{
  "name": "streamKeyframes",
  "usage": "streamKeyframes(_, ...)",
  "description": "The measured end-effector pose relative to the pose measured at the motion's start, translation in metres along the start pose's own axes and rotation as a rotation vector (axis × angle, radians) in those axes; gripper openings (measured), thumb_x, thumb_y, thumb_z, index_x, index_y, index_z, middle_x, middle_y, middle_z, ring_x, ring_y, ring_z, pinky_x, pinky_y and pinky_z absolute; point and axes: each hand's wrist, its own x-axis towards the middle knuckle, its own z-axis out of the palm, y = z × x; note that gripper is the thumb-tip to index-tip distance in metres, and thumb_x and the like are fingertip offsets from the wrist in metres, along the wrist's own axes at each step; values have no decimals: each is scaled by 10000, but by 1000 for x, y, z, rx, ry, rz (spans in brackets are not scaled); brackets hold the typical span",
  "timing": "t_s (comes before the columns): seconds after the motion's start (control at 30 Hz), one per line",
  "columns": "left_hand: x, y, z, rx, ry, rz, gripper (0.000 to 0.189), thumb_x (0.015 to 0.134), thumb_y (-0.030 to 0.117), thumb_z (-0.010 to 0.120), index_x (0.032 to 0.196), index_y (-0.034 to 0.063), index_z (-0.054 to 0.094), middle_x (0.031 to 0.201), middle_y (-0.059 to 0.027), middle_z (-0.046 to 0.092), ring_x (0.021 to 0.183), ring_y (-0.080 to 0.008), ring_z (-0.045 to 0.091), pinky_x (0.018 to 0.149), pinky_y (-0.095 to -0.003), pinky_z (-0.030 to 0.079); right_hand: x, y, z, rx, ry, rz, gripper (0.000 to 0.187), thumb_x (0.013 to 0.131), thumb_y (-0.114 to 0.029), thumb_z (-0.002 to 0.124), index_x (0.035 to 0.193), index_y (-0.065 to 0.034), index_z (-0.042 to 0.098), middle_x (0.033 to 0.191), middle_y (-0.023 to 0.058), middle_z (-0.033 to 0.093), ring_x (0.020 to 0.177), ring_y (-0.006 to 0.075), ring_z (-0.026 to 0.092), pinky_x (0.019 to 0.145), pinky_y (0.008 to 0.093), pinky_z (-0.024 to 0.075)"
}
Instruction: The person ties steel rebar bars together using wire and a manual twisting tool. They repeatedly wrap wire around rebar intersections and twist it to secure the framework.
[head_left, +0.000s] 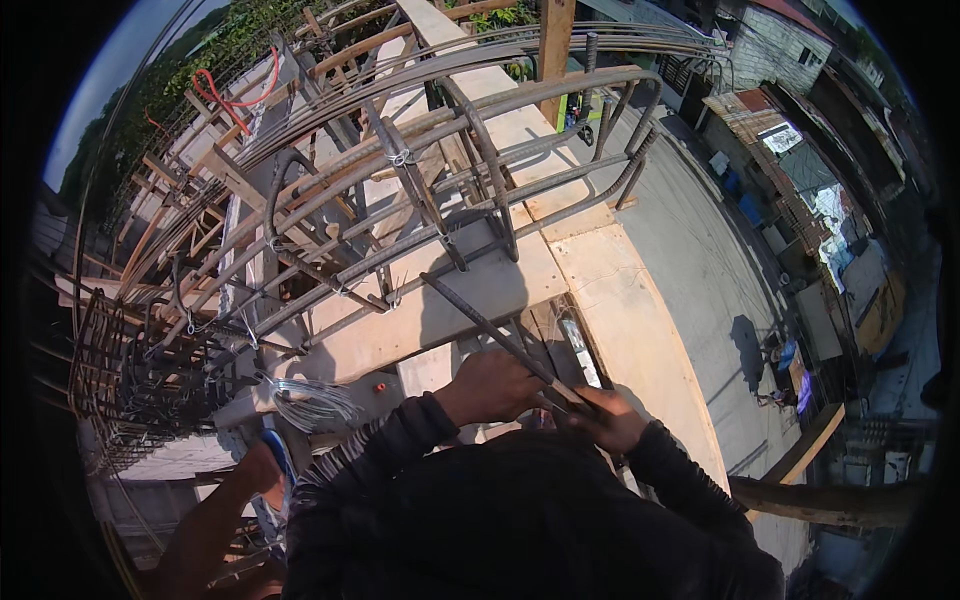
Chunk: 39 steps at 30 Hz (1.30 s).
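A dark steel rebar rod (480, 319) slants from above the plywood formwork down to my hands. My right hand (611, 421) grips its near end, with the thumb lying along the bar. My left hand (495, 386) is curled in a fist against the same rod, a little farther up; its fingertips are hidden. Ahead lies a rebar cage (360, 217) of long bars and bent stirrups, bound with tie wire (401, 157). The cage rests over the plywood formwork (465, 262). A bundle of cut tie wire (311, 401) hangs at the left of my left forearm.
A plywood edge board (630, 307) curves along the right, with a concrete street (712, 330) far below. An upright timber post (555, 60) stands beyond the cage. At left are another rebar cage (120, 375) and a bare leg with a blue slipper (277, 457). A red hose (225, 101) lies farther back.
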Motion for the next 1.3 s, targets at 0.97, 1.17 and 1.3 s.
streamKeyframes(0.97,5,-30,25,-1737,943,-206,214,826,65,611,658,64,478,586,2,418,544,-113,360,515,-278,287,164,-78,-19,-291,471,-542,345,748,-166,790,956,6,575,755,144,622,674,278,648,621,330,501)
streamKeyframes(1.17,-13,-44,41,-932,830,-620,196,847,159,655,741,15,575,573,13,487,508,-81,417,487,-282,330,206,-96,-24,-174,765,-532,339,818,-136,737,1052,-3,530,699,89,618,600,174,608,573,293,480)
streamKeyframes(1.3,24,-78,63,-582,848,-683,292,830,226,713,975,19,567,603,-74,525,532,-145,492,504,-312,383,234,-103,-34,-242,834,-560,305,853,-190,701,1035,15,568,675,98,619,595,180,592,574,312,469)
